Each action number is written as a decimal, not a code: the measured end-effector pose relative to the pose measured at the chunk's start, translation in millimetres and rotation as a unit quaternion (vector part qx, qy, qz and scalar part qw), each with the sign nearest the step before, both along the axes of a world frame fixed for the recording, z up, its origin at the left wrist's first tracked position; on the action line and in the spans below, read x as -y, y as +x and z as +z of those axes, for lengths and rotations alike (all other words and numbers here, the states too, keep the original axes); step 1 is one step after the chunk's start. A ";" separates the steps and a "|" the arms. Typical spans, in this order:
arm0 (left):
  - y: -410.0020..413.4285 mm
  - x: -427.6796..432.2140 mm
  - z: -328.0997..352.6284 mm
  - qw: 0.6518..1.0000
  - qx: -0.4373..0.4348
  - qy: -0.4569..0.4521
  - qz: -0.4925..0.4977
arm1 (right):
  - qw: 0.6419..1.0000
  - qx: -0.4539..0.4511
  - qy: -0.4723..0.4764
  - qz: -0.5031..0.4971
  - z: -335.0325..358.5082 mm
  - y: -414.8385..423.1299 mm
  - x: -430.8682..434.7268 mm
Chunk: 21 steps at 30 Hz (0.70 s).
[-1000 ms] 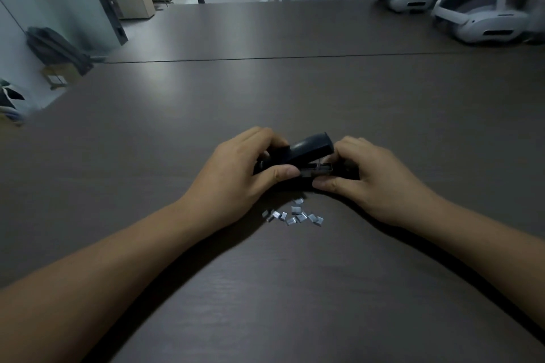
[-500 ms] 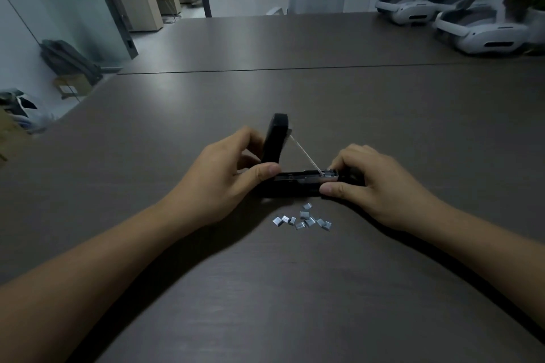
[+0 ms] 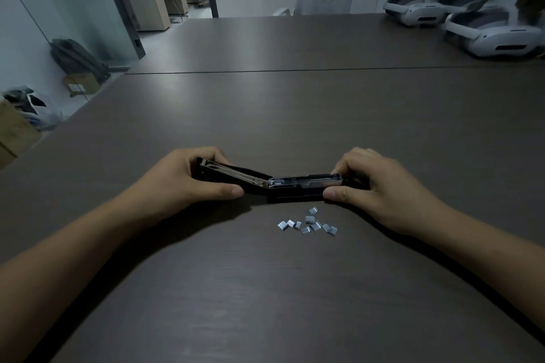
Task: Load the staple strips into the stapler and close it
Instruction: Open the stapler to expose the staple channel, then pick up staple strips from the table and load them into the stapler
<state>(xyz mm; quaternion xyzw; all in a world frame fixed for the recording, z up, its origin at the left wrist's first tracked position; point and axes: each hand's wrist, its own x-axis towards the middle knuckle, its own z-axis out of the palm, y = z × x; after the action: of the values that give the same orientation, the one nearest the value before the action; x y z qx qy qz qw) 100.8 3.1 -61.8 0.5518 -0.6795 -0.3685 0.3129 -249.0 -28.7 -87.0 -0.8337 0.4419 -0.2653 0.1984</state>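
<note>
Stapler (image 3: 295, 186): lies opened out on the bench (image 3: 295, 115) between the two hands, black cover (image 3: 227, 175) laid over toward the left hand (image 3: 182, 186), bare metal magazine (image 3: 306, 181) running toward the right hand (image 3: 380, 188).
Left hand: curled round the end of the cover, fingers over the back, thumb stretched along the near side.
Right hand: pinches the front end of the base and magazine, thumb on the near side, fingers bent over the top.
Staple strips (image 3: 309, 222): short pieces scattered loose on the bench, just on the person's side of the right thumb, touching neither hand (several overlap, so no clean count).
Magazine: channel faces up; whether any staples already sit in it, I cannot tell.
Step in hand: by my reading the opening is done and loading has not begun, since every piece in view is on the bench.
Next move: one hand must let go, probably the right, as the pieces lie closest to it, while the left keeps the cover held back. Such small pieces call for a fingertip pinch, legs pointed down, and a square drop into the channel.
After that: cover swung over and pressed shut.
Beyond the right hand: white headsets (image 3: 489, 35), well apart from the work.
</note>
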 end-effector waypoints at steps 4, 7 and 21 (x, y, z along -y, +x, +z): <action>5.3 4.9 1.4 0.993 0.116 -0.027 -0.004 | 1.000 -0.002 -0.002 -0.004 0.1 1.7 -1.0; 3.6 6.0 1.8 0.984 0.170 -0.055 -0.001 | 1.000 -0.003 -0.005 -0.007 1.9 1.5 -1.9; -5.4 1.2 3.3 0.965 0.210 -0.154 -0.007 | 0.986 -0.038 -0.157 -0.051 17.7 -3.3 -23.8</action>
<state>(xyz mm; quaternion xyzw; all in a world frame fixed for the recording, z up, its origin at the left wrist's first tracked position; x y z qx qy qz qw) 95.4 1.8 -58.5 0.5574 -0.7823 -0.1368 0.2421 -252.3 -5.0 -69.3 -0.8405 0.4437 -0.3091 0.0340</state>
